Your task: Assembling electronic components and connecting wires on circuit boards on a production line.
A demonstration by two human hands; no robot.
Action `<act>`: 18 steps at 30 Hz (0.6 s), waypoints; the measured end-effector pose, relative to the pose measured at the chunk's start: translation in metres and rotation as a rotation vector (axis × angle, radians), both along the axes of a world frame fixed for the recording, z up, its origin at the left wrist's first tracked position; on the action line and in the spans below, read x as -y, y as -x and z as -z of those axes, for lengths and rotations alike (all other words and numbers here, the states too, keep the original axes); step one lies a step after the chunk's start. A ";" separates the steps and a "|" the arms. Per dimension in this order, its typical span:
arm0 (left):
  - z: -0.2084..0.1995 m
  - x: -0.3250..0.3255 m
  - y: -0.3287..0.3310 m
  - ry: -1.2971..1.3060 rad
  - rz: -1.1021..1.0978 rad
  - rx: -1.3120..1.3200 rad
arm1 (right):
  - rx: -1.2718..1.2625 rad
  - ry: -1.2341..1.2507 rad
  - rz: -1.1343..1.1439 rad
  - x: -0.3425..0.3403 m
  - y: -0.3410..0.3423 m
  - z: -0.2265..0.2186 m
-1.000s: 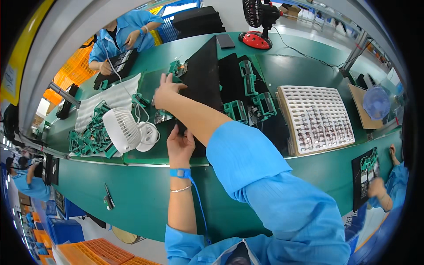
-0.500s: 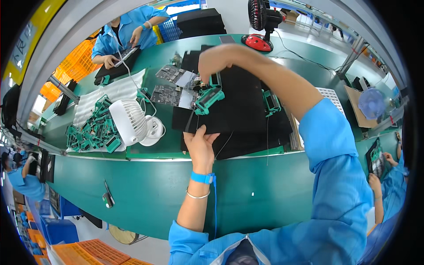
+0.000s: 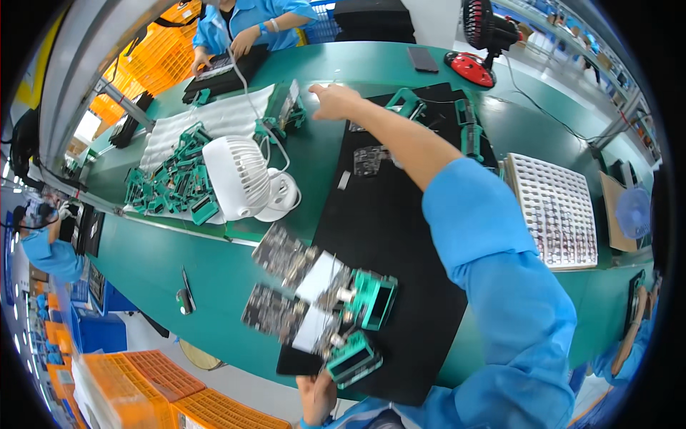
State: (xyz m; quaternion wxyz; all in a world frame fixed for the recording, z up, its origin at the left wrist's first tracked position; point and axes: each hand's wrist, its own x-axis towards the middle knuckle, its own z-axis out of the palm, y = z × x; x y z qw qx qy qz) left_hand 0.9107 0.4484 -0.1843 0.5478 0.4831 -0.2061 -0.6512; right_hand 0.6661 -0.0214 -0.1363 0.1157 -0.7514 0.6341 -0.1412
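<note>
My left hand [image 3: 318, 397] is low, close to my body, shut on the near edge of a dark plate. The plate carries two circuit boards [image 3: 282, 286] with white labels and two green clamp fixtures [image 3: 371, 300], and is held tilted above the table's front edge. My right arm stretches far across the black mat [image 3: 400, 214]. My right hand [image 3: 334, 102] has its fingers spread and holds nothing. It hovers at the mat's far left corner, beside a small stack of boards and green fixtures [image 3: 286, 107].
A white desk fan [image 3: 239, 179] stands left of the mat, beside a pile of green fixtures [image 3: 171, 179]. A white tray of small parts [image 3: 557, 207] lies right. A black fan on a red base [image 3: 486, 36] stands at the back. A co-worker [image 3: 243, 28] works opposite. Orange crates [image 3: 136, 390] sit below.
My left hand has drawn back from the mat's near edge toward my body, now holding the plate of boards. My right hand has moved left and farther out, to the mat's corner.
</note>
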 end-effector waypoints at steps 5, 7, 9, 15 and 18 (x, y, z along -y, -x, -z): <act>0.013 -0.028 -0.031 0.009 -0.222 0.130 | 0.668 -0.028 0.482 0.035 -0.060 0.027; 0.016 -0.040 -0.038 0.018 -0.304 0.173 | 0.679 0.025 0.468 0.047 -0.056 0.037; 0.019 -0.051 -0.046 0.025 -0.391 0.225 | 0.695 0.125 0.453 0.041 -0.060 0.041; 0.030 -0.077 -0.056 0.040 -0.500 0.317 | 0.742 0.345 0.359 0.001 0.009 -0.013; 0.019 -0.080 -0.038 -0.031 -0.556 0.332 | 0.788 0.404 0.087 -0.058 0.069 -0.059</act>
